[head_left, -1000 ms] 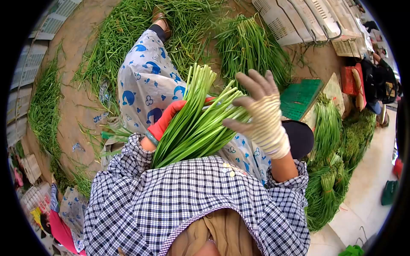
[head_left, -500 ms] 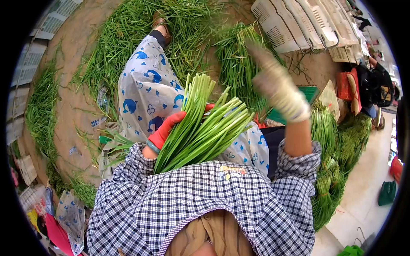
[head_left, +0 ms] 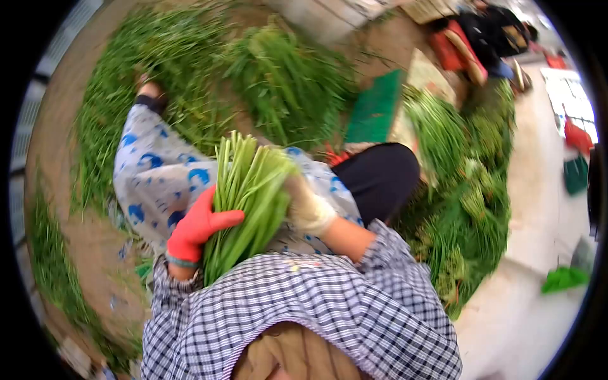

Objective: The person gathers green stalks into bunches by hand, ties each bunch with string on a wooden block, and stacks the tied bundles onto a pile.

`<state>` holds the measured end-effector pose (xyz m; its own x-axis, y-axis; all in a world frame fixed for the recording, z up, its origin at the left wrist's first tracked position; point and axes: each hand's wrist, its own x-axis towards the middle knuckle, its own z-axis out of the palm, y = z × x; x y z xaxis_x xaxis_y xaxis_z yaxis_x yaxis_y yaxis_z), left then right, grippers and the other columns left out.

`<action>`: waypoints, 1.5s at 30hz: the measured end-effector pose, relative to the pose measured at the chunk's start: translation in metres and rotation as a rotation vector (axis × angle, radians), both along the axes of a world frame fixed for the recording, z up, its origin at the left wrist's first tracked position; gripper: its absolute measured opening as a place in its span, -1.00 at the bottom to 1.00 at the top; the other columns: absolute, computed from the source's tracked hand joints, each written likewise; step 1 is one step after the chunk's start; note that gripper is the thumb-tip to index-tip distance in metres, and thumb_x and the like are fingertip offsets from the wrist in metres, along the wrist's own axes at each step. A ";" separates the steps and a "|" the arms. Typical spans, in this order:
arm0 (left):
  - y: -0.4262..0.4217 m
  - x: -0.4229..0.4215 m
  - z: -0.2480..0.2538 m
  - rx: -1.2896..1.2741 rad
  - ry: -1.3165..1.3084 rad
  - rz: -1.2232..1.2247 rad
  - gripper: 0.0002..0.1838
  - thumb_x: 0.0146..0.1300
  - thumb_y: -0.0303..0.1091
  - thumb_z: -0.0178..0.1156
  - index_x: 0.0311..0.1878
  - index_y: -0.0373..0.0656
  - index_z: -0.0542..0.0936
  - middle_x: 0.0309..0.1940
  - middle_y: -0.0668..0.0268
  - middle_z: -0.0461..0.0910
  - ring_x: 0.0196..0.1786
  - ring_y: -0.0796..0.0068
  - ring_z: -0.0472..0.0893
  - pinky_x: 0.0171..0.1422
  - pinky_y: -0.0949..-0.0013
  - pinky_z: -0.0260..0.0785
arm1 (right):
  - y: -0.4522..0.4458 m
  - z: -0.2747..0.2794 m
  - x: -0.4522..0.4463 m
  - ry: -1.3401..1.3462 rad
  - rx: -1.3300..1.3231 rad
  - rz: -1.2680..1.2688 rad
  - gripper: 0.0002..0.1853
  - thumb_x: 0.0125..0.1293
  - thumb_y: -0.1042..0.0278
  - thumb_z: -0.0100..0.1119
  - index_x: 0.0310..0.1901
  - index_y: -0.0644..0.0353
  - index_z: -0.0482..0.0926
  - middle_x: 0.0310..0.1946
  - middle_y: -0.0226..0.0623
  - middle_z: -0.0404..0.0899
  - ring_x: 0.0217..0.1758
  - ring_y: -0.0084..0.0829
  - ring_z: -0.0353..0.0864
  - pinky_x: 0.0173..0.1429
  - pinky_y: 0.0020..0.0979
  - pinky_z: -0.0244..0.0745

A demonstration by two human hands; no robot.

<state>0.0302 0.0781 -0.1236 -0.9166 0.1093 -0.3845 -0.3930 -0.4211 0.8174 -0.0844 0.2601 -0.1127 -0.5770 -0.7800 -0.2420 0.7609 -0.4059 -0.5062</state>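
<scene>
A bunch of garlic chives [head_left: 247,202] stands in front of my chest, cut ends up and leaves toward my apron. My left hand [head_left: 196,225], in a red glove, is closed around the bunch's left side, with its thumb across the front. On the other side, my right hand [head_left: 307,206], in a pale, dirty glove, is against the bunch; its fingers are blurred and partly hidden by the stalks. Beyond my lap lies a loose heap of chives [head_left: 288,85] on the ground.
Loose greens [head_left: 145,76] cover the ground around my outstretched leg. A green board [head_left: 375,107] lies right of the heap. Tied bundles [head_left: 468,196] are stacked at my right. A pale crate [head_left: 323,16] stands at the top, and another person [head_left: 484,38] is at the upper right.
My right hand has come down from above the heap to the bunch. The bunch's fanned stalks are now gathered closer together. The view has turned toward the right.
</scene>
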 end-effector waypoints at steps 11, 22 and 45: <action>-0.030 -0.003 0.077 -0.376 -0.017 0.158 -0.55 0.18 -0.38 0.34 0.14 -0.28 0.54 -0.10 0.33 0.66 -0.10 0.56 0.62 0.04 0.43 0.46 | -0.072 0.040 -0.048 0.401 0.107 0.148 -0.72 0.27 0.46 0.31 0.01 0.25 0.60 -0.14 -0.33 0.69 -0.13 -0.49 0.66 0.01 -0.42 0.60; -0.040 -0.012 0.063 -0.387 0.103 0.282 -0.53 0.19 -0.33 0.34 0.14 -0.28 0.52 -0.09 0.33 0.63 -0.06 0.58 0.59 0.09 0.46 0.43 | -0.078 0.028 -0.034 0.254 0.233 0.090 -0.70 0.27 0.49 0.26 0.04 0.26 0.58 -0.17 -0.29 0.70 -0.21 -0.46 0.70 -0.08 -0.43 0.64; -0.073 0.114 0.206 -1.214 0.114 0.512 -0.61 0.23 -0.38 0.26 0.14 -0.22 0.55 -0.31 0.42 0.55 -0.35 0.65 0.51 -0.23 0.54 0.41 | 0.095 0.163 -0.183 1.323 -0.176 -0.929 -0.94 0.31 0.43 0.19 -0.31 0.19 0.60 -0.43 -0.45 0.58 -0.40 -0.57 0.54 -0.33 -0.55 0.47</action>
